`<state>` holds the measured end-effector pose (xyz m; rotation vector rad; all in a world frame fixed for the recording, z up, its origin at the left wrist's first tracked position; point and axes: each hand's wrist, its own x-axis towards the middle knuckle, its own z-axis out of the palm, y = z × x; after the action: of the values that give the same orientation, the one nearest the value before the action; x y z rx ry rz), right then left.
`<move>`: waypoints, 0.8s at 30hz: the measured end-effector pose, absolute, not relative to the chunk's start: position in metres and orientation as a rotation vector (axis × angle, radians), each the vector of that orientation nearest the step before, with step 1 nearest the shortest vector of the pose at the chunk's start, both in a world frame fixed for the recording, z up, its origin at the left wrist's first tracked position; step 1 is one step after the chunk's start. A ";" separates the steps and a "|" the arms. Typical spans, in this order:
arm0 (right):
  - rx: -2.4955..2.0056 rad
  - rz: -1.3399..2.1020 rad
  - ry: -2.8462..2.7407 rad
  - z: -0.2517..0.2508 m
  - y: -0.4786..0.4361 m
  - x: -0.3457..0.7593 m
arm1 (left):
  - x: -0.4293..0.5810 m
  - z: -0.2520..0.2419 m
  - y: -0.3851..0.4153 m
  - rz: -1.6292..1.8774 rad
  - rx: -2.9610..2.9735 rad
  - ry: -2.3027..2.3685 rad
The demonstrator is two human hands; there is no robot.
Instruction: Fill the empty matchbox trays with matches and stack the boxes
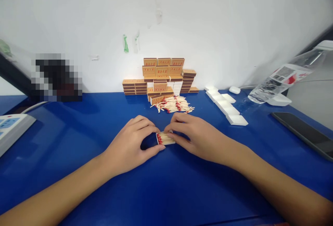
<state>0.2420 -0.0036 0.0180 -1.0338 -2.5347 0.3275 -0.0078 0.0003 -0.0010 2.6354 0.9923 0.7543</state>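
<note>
One matchbox tray (pixel 168 144) of red-tipped matchsticks (pixel 163 138) between our fingers, left hand (pixel 132 142) pinching one end, right hand (pixel 199 134) narrowed at the other, its hold unclear, one match heap (pixel 177 104) beyond our fingers

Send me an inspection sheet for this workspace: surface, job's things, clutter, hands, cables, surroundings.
Surface: blue table, glossy.
Job's things: small tray of red-tipped matches; loose match pile behind it; matchboxes stacked by the wall.
Clutter: white pieces in a row, white case, bottle and phone at right; white device at left; a pixelated dark item, not identifiable.
Hands: left hand grips the tray's left end with thumb and finger; right hand is at the right end, fingers partly covering it, grip unclear.
Cables: white cable behind the device; thin cable near the case.
Surroundings: white wall with tape scraps.
</note>
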 end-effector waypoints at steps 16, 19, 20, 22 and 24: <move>-1.449 0.193 -2.373 0.006 0.060 0.320 | -0.010 -0.001 0.001 0.685 2.640 1.051; -1.455 0.231 -2.381 0.005 0.060 0.321 | -0.010 -0.001 0.001 0.680 2.641 1.050; -1.457 0.239 -2.389 0.005 0.060 0.321 | -0.010 0.000 0.000 0.682 2.641 1.049; -1.460 0.256 -2.400 0.005 0.061 0.321 | -0.010 0.000 0.000 0.685 2.639 1.046; -1.467 0.288 -2.410 0.005 0.061 0.321 | -0.009 0.000 0.000 0.691 2.637 1.044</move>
<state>0.3213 0.0610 0.0052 -1.4666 -2.4095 0.2884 -0.0094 0.0000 0.0003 2.6371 1.0438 0.6909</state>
